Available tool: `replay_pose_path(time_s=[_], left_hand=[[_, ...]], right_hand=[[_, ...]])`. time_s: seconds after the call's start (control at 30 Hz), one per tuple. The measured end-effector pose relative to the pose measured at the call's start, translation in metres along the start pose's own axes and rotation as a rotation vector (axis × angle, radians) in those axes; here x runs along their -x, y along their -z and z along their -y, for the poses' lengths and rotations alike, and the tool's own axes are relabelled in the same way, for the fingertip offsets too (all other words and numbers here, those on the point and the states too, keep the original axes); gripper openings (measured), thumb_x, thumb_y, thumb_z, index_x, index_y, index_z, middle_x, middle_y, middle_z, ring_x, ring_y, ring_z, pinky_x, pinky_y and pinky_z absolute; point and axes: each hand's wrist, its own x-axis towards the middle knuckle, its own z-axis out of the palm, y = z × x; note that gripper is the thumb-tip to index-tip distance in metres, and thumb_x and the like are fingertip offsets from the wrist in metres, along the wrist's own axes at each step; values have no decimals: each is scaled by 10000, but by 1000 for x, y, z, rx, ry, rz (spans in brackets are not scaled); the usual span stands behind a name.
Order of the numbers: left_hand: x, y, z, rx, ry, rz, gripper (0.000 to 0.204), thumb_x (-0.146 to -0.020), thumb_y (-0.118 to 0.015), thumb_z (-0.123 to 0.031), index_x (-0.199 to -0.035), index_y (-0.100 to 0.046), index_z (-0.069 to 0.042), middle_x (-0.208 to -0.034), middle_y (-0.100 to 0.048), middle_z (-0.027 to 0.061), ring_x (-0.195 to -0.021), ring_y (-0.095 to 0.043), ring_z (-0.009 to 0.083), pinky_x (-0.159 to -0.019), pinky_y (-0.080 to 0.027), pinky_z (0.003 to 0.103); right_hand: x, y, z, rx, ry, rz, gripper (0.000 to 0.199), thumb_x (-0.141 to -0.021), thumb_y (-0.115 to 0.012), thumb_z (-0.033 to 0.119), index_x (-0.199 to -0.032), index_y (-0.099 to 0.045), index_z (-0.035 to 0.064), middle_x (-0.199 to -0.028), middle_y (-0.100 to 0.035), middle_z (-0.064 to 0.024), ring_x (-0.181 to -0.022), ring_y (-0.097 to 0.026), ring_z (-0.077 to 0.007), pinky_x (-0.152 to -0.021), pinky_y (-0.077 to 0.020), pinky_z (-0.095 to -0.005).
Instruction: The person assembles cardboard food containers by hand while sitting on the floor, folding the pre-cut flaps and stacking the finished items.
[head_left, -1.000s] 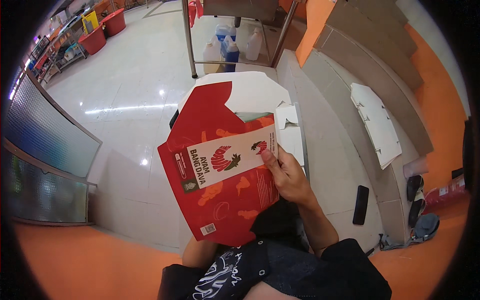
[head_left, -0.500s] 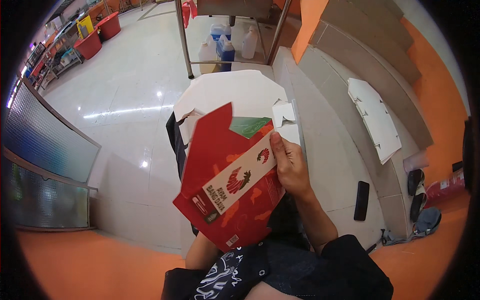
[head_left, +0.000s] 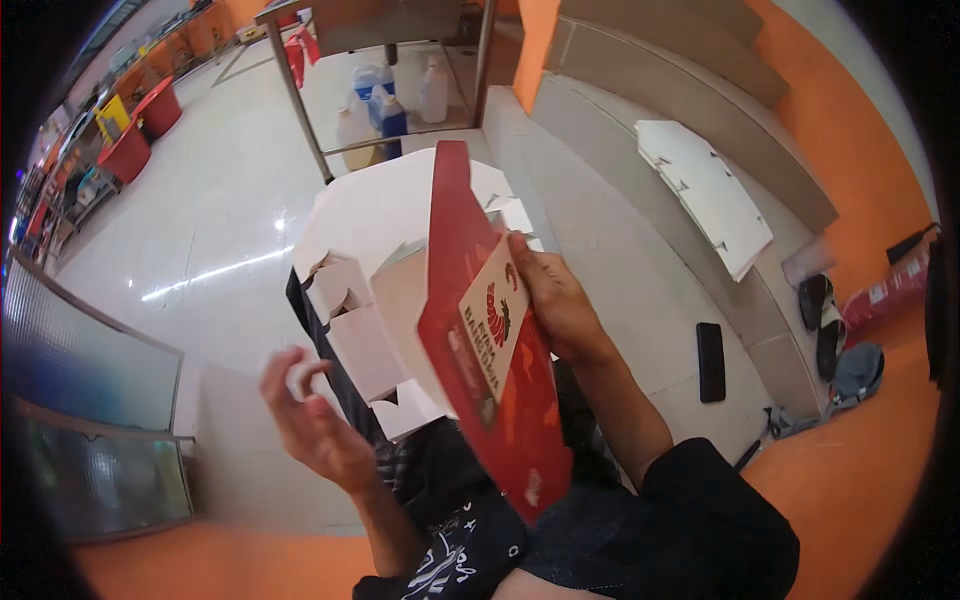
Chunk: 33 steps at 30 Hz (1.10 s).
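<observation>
A red folded carton [head_left: 452,250] with a pale printed panel stands tilted, nearly edge-on, over my lap. Its right edge is gripped by my right hand [head_left: 560,305], the thumb showing on the printed side. To the left, my left hand [head_left: 318,425] hangs in the air with its fingers loosely bent and apart, holding nothing. Beneath and beyond the carton lies an unfolded white cardboard box [head_left: 390,200], with raised flaps and notched tabs [head_left: 365,345] along its near side. The carton hides part of that box.
Stacked white card blanks [head_left: 705,195] lie on the tiled step at right, with a black phone [head_left: 711,362] on the floor nearby. Plastic jugs [head_left: 388,120] sit under a metal-legged table. Glass panels [head_left: 100,350] stand at left; red tubs [head_left: 125,152] are far off.
The red carton has swung from facing me to nearly edge-on. My left hand, hidden behind it before, is now out to the left. More of the white box shows.
</observation>
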Motion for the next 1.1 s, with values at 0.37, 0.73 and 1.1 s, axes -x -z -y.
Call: replay_pose_path(time_s=[0.37, 0.73, 1.1], left_hand=[[0, -23, 17, 56, 341, 136, 453, -1053, -290, -331, -1231, -497, 31, -1201, -512, 101, -1123, -516, 216, -976, -416, 331], [18, -17, 23, 708, 529, 60, 464, -1053, -257, -428, -1292, -395, -55, -1236, -480, 81, -1134, -514, 178, -971, -438, 330], [35, -9, 14, 708, 519, 167, 485, -1054, -236, -434, -1296, -389, -43, -1234, -483, 80, -1142, -506, 176, -1016, -400, 348]], right_hand=[[17, -5, -33, -176, -182, 399, 644, -1030, -326, 489, -1343, -473, -55, -1220, -609, -147, -1084, -594, -153, -939, -472, -293], [37, -21, -41, -335, -266, 406, 467, -1037, -428, 321, -1302, -507, -55, -1155, -642, -122, -1001, -636, -124, -864, -529, -284], [45, -29, -40, -312, -299, 418, 423, -1025, -469, 279, -1274, -548, -54, -1127, -661, -122, -980, -647, -121, -855, -540, -284]])
